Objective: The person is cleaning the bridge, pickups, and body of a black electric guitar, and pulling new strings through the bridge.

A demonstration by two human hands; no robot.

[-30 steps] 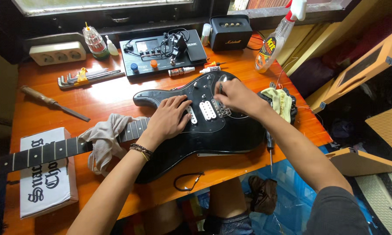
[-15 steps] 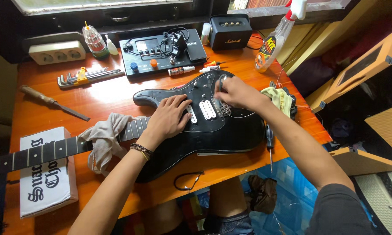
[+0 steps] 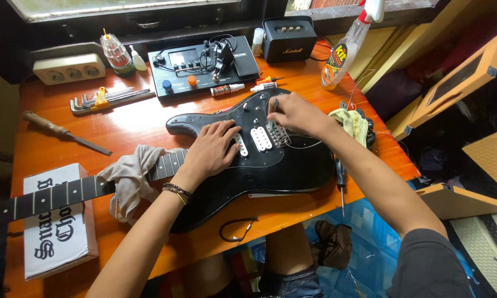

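A black electric guitar [image 3: 248, 165] lies face up across the middle of an orange wooden desk [image 3: 132, 124], its neck running toward the left edge over a crumpled grey rag [image 3: 130, 174] and a white printed box [image 3: 58, 221]. The left hand [image 3: 212, 149] rests flat on the body where the neck joins, fingers spread, pinning the instrument down. The right hand [image 3: 292, 113] hovers over the bridge area beside the white pickups [image 3: 257, 139], its grip pinched on a small slim tool [image 3: 276, 104]; what the tip meets is hidden by the fingers. Loose strings curl off toward the desk's right edge, near a yellow cloth [image 3: 350, 121] and a screwdriver [image 3: 340, 179]. Along the back edge sit a black effects unit [image 3: 204, 60], a small black amplifier [image 3: 288, 38], hex keys [image 3: 102, 99] and a power strip [image 3: 69, 69]. Done well, this fine work likely wants the flat hand kept firm so the body cannot slide, and the pinching hand turning slowly and squarely.
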